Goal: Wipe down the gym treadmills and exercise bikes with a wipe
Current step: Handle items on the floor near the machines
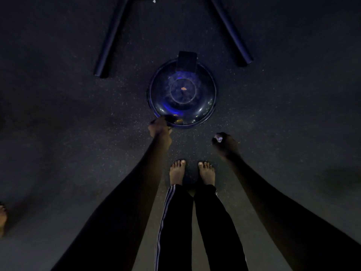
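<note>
The scene is very dark. A round dark-blue basin (207, 112) stands on the floor ahead of my bare feet, with a small orange speck at its bottom. My left hand (159, 127) reaches down to the basin's near rim and grips it. My right hand (224, 142) hangs beside the basin, a little nearer to me, closed around a small pale crumpled thing that looks like a wipe (218, 139). A dark rectangular object (187, 61) rests on the basin's far rim.
Two dark metal tube legs (112, 36) (231, 30) of some equipment splay out on the speckled rubber floor (58, 114) beyond the basin. Another person's bare foot (2, 216) shows at the left edge.
</note>
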`<move>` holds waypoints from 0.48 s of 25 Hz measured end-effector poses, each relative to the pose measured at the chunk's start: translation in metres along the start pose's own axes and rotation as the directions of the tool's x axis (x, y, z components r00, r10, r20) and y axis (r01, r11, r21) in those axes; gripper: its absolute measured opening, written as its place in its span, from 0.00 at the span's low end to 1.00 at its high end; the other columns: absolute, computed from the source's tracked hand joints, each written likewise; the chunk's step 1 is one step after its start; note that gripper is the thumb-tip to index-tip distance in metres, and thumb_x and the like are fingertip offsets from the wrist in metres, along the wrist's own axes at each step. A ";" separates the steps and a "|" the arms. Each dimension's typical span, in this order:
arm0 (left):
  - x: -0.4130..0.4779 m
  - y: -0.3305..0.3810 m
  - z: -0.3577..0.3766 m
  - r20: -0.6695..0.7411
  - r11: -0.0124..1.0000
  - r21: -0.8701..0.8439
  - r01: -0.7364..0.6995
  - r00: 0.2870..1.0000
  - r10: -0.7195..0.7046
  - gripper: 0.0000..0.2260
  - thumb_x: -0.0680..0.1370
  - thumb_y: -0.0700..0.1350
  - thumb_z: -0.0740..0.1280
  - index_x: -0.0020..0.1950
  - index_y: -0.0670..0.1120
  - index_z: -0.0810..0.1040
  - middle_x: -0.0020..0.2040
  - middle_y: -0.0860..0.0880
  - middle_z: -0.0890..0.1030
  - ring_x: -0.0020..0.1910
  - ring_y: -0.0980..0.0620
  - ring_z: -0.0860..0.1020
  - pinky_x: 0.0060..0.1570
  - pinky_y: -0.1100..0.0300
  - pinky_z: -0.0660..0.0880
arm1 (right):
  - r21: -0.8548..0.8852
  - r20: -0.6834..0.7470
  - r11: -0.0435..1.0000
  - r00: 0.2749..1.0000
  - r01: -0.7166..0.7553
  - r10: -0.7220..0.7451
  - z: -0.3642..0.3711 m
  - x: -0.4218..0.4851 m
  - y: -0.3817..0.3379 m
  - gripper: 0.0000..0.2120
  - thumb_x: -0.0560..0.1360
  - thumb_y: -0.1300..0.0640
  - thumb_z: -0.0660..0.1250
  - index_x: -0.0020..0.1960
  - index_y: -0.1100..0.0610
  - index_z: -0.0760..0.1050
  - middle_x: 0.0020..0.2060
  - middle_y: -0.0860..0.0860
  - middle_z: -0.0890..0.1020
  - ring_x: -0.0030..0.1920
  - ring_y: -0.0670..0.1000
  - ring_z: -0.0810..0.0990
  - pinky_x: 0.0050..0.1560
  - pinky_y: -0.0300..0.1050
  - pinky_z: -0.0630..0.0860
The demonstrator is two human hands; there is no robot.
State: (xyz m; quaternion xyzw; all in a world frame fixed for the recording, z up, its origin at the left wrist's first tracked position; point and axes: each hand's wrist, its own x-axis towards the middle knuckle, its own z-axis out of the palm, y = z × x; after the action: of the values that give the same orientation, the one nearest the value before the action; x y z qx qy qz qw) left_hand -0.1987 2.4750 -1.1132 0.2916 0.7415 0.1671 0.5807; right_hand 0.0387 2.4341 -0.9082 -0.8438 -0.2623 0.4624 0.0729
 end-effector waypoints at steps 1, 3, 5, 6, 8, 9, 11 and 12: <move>-0.026 0.092 0.001 -0.132 0.988 -0.130 0.078 0.987 -0.095 0.08 0.80 0.40 0.59 0.56 0.44 0.74 0.42 0.40 0.80 0.37 0.44 0.81 0.41 0.50 0.78 | 0.002 -0.008 1.000 1.000 0.006 -0.006 0.002 -0.004 0.004 0.13 0.77 0.61 0.64 0.59 0.65 0.78 0.56 0.61 0.82 0.57 0.58 0.80 0.47 0.42 0.69; -0.083 0.200 -0.001 -0.067 0.878 -0.442 0.181 0.970 -0.234 0.06 0.79 0.39 0.62 0.50 0.41 0.79 0.37 0.44 0.80 0.30 0.49 0.79 0.34 0.56 0.79 | 0.044 -0.019 0.999 1.000 0.003 -0.002 0.005 -0.012 0.009 0.12 0.77 0.61 0.65 0.59 0.65 0.79 0.55 0.62 0.82 0.56 0.59 0.81 0.50 0.43 0.71; -0.121 0.254 -0.016 0.017 0.884 -0.443 0.150 0.987 -0.159 0.05 0.79 0.41 0.67 0.48 0.39 0.78 0.36 0.45 0.81 0.31 0.49 0.81 0.36 0.56 0.81 | 0.107 -0.016 0.994 1.000 -0.009 0.011 0.008 -0.016 0.008 0.13 0.77 0.62 0.66 0.60 0.66 0.77 0.56 0.63 0.82 0.56 0.60 0.81 0.54 0.45 0.73; -0.133 0.262 -0.021 0.066 0.869 -0.473 0.145 0.989 -0.129 0.06 0.79 0.42 0.68 0.49 0.39 0.78 0.38 0.44 0.82 0.33 0.50 0.83 0.37 0.57 0.82 | 0.148 -0.009 0.989 1.000 -0.022 0.023 0.010 -0.015 0.004 0.14 0.77 0.62 0.66 0.61 0.66 0.77 0.56 0.63 0.82 0.56 0.61 0.81 0.53 0.46 0.74; -0.131 0.288 -0.029 0.161 0.842 -0.523 0.133 0.985 -0.055 0.08 0.79 0.42 0.68 0.50 0.37 0.77 0.41 0.43 0.83 0.36 0.51 0.84 0.36 0.61 0.80 | 0.255 -0.012 0.966 0.999 -0.040 0.044 0.015 -0.014 -0.010 0.14 0.77 0.64 0.66 0.61 0.67 0.76 0.55 0.64 0.81 0.55 0.61 0.81 0.52 0.46 0.74; -0.130 0.305 -0.030 0.201 0.829 -0.544 0.135 0.979 -0.027 0.07 0.80 0.42 0.67 0.49 0.37 0.76 0.39 0.43 0.83 0.35 0.51 0.85 0.36 0.62 0.80 | 0.311 -0.018 0.950 0.999 -0.040 0.048 0.016 -0.011 -0.019 0.13 0.77 0.64 0.67 0.60 0.68 0.76 0.54 0.64 0.82 0.54 0.60 0.81 0.50 0.45 0.74; -0.132 0.345 -0.028 0.214 0.812 -0.571 0.122 0.977 0.004 0.07 0.80 0.40 0.66 0.44 0.38 0.76 0.32 0.44 0.82 0.33 0.51 0.84 0.34 0.63 0.80 | 0.379 -0.030 0.925 0.999 -0.012 0.025 0.018 -0.005 -0.042 0.10 0.76 0.65 0.68 0.56 0.66 0.77 0.48 0.60 0.82 0.49 0.54 0.80 0.46 0.43 0.72; -0.133 0.354 -0.025 0.213 0.807 -0.580 0.113 0.977 0.016 0.07 0.80 0.39 0.65 0.43 0.39 0.76 0.30 0.44 0.82 0.32 0.51 0.84 0.33 0.62 0.80 | 0.385 -0.053 0.923 0.999 0.017 0.003 0.019 -0.001 -0.053 0.07 0.75 0.65 0.69 0.53 0.62 0.77 0.45 0.58 0.81 0.47 0.51 0.78 0.44 0.42 0.71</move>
State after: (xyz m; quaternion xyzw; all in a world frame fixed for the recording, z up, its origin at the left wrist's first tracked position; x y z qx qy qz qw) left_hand -0.1180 2.6685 -0.7971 0.0940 0.5958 0.3423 0.7204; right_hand 0.0029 2.4767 -0.8992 -0.8239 -0.1675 0.4825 0.2456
